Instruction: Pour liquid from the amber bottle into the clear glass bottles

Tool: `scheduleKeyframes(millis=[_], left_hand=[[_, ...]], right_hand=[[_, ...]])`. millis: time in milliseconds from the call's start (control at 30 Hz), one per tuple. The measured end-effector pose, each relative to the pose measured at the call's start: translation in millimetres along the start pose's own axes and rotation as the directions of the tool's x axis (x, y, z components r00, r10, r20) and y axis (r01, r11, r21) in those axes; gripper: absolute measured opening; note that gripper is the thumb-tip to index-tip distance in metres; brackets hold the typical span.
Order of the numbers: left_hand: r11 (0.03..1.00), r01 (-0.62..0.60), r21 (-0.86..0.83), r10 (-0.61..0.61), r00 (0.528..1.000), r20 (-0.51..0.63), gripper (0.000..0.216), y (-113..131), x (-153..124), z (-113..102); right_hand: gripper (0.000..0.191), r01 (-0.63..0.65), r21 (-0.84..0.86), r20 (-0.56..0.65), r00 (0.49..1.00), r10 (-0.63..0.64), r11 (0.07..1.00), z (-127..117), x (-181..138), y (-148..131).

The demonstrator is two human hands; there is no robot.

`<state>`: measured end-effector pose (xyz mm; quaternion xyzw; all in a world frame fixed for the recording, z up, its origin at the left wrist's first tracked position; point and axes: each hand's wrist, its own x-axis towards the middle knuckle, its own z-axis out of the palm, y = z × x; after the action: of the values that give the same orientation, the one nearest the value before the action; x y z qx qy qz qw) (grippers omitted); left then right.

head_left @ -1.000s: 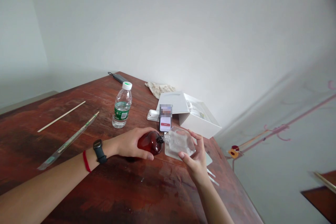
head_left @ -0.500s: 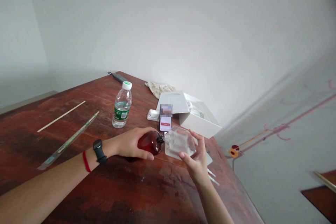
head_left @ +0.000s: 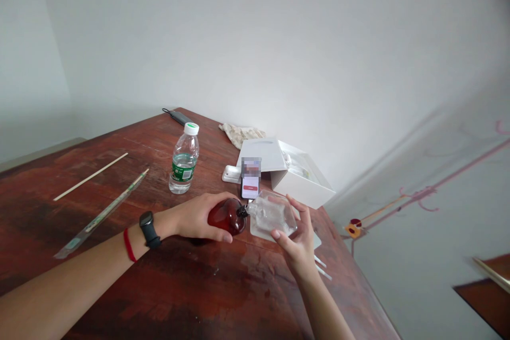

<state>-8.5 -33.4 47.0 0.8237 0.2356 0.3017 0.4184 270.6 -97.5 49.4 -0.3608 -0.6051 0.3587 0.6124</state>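
My left hand [head_left: 199,217], with a dark watch and a red band at its wrist, is wrapped round a dark red-brown bottle [head_left: 226,218] with a black neck. In my right hand [head_left: 298,234] is a clear square-sided bottle [head_left: 273,215], tilted on its side with its neck toward the left. The two necks meet between my hands, the clear one against the black one. Whether liquid passes between them I cannot tell. Behind them lies a phone [head_left: 250,183] with a lit screen.
A water bottle [head_left: 184,162] stands left of centre. A bare stick [head_left: 91,176] and a wrapped chopstick packet [head_left: 103,215] lie at the left. An open white box [head_left: 305,183] and a cloth [head_left: 241,134] are near the wall. Thin white sticks [head_left: 323,271] lie by my right wrist.
The view has shifted very slightly. My hands and both bottles keep the same hold and position relative to each other.
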Motion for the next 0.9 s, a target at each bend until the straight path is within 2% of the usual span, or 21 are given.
scheduleKeyframes(millis=[233, 533, 800, 900], left_hand=[[1.000, 0.001, 0.004, -0.001, 1.000, 0.000, 0.076, -2.7, -0.2, 0.5], [1.000, -0.007, -0.012, 0.007, 1.000, -0.005, 0.075, -1.4, -0.4, 0.6], [1.000, -0.009, -0.006, 0.009, 1.000, -0.016, 0.075, -1.4, 0.1, 1.1], [1.000, -0.005, -0.012, 0.005, 1.000, -0.011, 0.075, -1.3, -0.1, 1.1]], right_hand=[[0.078, 0.032, -0.041, -0.007, 0.999, -0.032, 0.999, -7.5, 1.3, 10.5], [0.082, 0.016, -0.021, -0.002, 1.000, -0.016, 1.000, -3.9, 2.0, 5.1], [0.065, 0.033, 0.005, 0.003, 0.999, -0.033, 0.999, -3.1, 2.8, 4.3], [0.065, 0.009, 0.007, -0.008, 1.000, -0.009, 1.000, -2.1, 2.8, 3.2]])
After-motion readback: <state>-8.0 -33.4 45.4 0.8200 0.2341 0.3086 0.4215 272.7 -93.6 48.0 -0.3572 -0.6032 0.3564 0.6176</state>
